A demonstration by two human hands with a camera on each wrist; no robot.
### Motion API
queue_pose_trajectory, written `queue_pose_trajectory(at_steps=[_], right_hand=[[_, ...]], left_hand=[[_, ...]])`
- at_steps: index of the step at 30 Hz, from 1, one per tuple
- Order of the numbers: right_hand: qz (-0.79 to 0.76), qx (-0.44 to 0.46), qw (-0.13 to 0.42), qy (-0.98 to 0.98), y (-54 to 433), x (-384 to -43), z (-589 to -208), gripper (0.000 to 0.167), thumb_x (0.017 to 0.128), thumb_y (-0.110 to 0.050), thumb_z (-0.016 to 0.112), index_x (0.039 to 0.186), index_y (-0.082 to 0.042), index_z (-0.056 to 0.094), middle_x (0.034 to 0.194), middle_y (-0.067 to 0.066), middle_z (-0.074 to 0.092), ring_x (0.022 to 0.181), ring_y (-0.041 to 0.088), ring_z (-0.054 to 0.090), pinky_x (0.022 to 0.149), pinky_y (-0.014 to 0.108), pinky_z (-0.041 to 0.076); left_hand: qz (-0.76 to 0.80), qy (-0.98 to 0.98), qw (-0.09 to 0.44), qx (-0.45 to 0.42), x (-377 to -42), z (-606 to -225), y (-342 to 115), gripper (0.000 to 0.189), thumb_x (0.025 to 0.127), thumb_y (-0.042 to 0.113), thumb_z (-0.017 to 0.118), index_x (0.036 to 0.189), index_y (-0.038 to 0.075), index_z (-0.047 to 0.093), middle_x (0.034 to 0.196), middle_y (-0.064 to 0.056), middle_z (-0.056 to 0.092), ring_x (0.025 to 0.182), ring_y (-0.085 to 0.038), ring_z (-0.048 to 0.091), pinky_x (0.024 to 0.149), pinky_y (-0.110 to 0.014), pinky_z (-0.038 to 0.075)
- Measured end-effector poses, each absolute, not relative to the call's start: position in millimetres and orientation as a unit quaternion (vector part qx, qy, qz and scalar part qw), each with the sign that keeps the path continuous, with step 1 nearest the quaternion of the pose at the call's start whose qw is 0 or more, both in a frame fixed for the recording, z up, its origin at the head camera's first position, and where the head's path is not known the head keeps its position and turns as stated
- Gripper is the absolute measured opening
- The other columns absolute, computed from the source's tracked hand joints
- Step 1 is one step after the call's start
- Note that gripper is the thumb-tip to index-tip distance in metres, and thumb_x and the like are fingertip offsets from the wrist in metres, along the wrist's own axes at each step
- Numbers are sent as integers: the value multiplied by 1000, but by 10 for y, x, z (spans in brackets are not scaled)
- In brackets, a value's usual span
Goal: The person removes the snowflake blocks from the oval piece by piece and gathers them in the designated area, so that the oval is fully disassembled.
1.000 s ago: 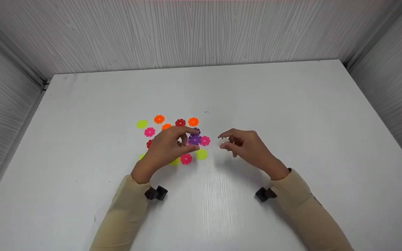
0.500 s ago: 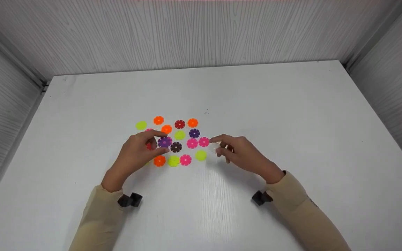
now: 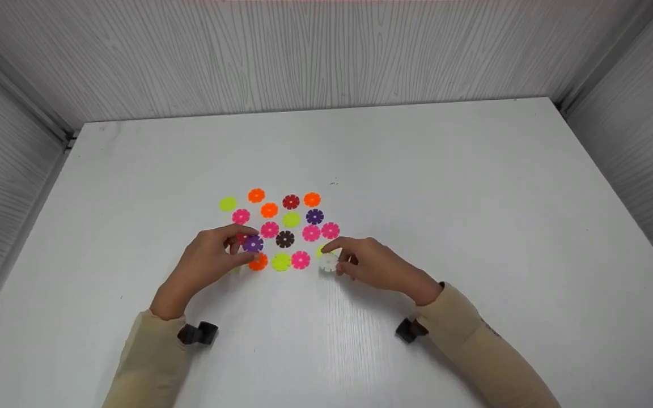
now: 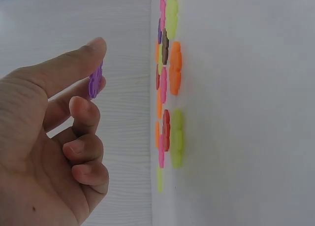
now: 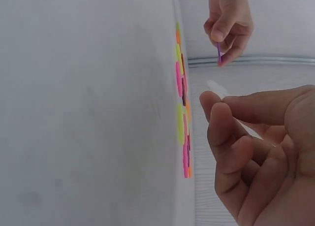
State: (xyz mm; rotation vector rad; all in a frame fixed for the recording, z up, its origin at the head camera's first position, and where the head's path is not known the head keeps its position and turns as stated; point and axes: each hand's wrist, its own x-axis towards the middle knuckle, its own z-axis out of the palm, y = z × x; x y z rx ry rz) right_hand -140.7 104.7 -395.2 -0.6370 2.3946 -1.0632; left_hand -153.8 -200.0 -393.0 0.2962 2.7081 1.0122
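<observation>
Between thumb and index finger, my left hand [image 3: 207, 258] pinches a purple flower-shaped plastic disc [image 3: 253, 244]. The left wrist view shows this purple disc [image 4: 95, 83] held up off the table, the other fingers loosely curled. My right hand [image 3: 374, 263] pinches a whitish, see-through flower-shaped disc [image 3: 328, 262] the same way. In the head view it partly covers a yellow-green disc [image 3: 321, 251]. The right wrist view shows only part of the whitish disc [image 5: 216, 88] past the fingertips. Both held discs are apart from each other.
Several flower discs lie flat on the white table [image 3: 445, 170], among them a brown disc [image 3: 285, 239], a dark purple disc [image 3: 314, 216], a dark red disc [image 3: 291, 202] and an orange disc [image 3: 256, 195]. Pale wood-grain panels [image 3: 326, 56] border the table.
My left hand has moved left and slightly toward me, carrying the purple disc. My right hand has also come left and nearer to me with the whitish disc, beside the loose discs.
</observation>
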Motion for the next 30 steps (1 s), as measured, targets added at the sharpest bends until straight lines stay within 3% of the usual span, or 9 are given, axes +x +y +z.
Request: queue_pose_trajectory(at_steps=[8, 17, 25, 30], right_hand=[[-356, -216, 254, 873, 949, -1390, -3951, 37, 93, -7, 61, 129, -11, 59, 94, 4, 70, 70, 11, 61, 68, 24, 51], [-334, -241, 242, 879, 874, -1394, -3957, 29, 90, -12, 66, 119, -9, 65, 91, 3, 72, 61, 8, 59, 63, 21, 47], [-294, -253, 242, 889, 832, -1372, -3975, 29, 89, -14, 67, 118, -12, 66, 89, 1, 70, 84, 14, 63, 79, 31, 51], [-257, -257, 249, 898, 768, -1359, -3998, 35, 87, -22, 70, 121, -14, 64, 84, 0, 65, 78, 12, 57, 75, 30, 49]], left_hand=[[333, 928, 142, 91, -1425, -3962, -2141, 39, 83, 23, 75, 121, 15, 66, 73, -3, 52, 64, -17, 44, 54, -23, 36], [335, 923, 163, 97, -1328, -4002, -2240, 35, 83, 26, 76, 116, 18, 68, 73, -2, 51, 69, -17, 45, 57, -22, 37], [326, 919, 197, 102, -1291, -4011, -2262, 37, 81, 24, 77, 116, 16, 68, 75, -3, 51, 72, -17, 46, 59, -25, 38], [319, 918, 209, 106, -1278, -4028, -2267, 36, 82, 22, 77, 115, 15, 68, 79, -4, 53, 76, -18, 47, 63, -27, 40]])
